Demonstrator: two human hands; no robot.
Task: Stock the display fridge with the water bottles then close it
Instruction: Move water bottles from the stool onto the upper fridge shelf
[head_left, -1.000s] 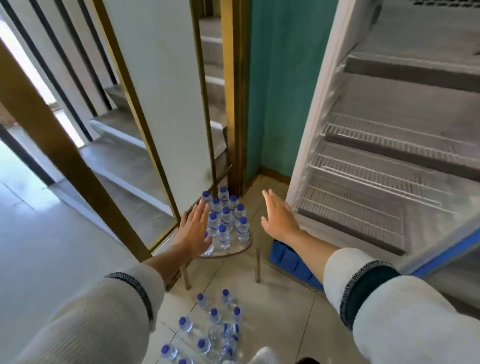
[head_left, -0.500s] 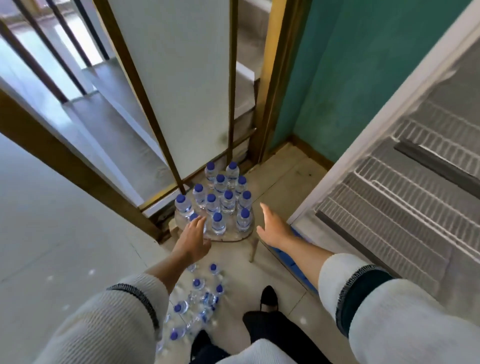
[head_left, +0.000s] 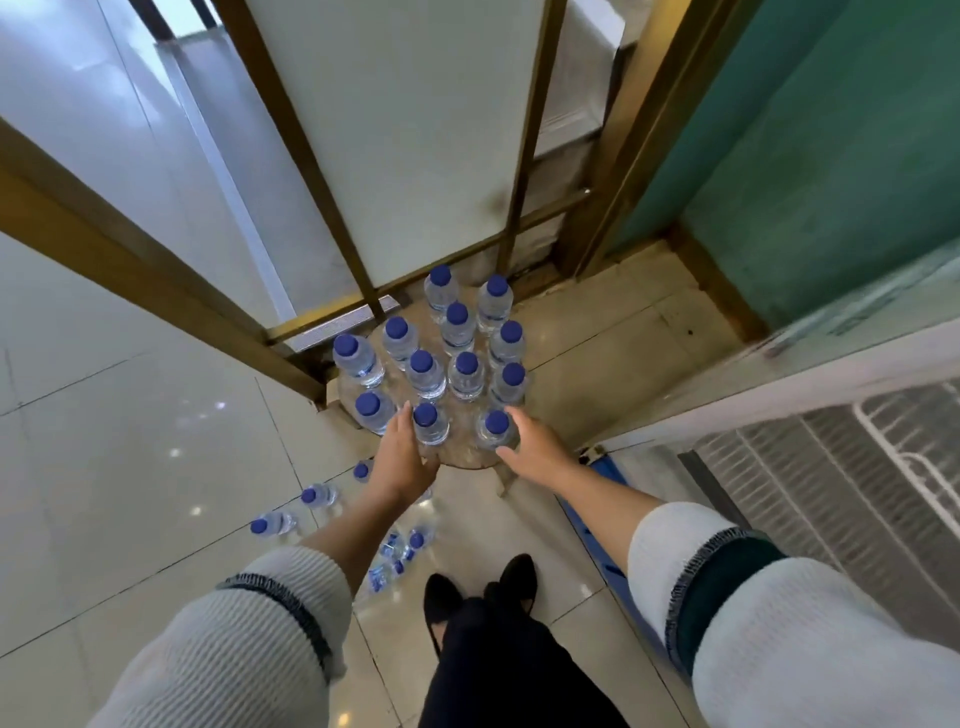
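Note:
Several clear water bottles with blue caps (head_left: 457, 332) stand upright on a small round wooden stool (head_left: 464, 456) by the brass railing. My left hand (head_left: 401, 454) reaches in with straight fingers against the left side of a front bottle (head_left: 429, 425). My right hand (head_left: 537, 448) lies along the right side of another front bottle (head_left: 496, 430), thumb below it, not closed round it. The display fridge (head_left: 769, 387) stands open at the right, with bare white wire shelves (head_left: 883, 436).
More bottles lie loose on the tiled floor (head_left: 156, 467) at the lower left, such as one bottle (head_left: 318, 494) and a cluster (head_left: 400, 551). My black shoes (head_left: 478, 587) stand just behind the stool. A brass railing (head_left: 291, 156) and a teal wall (head_left: 831, 130) close off the back.
The view has tilted down and closer to the stool. Both hands have moved forward from beside the stool until they touch the two front bottles.

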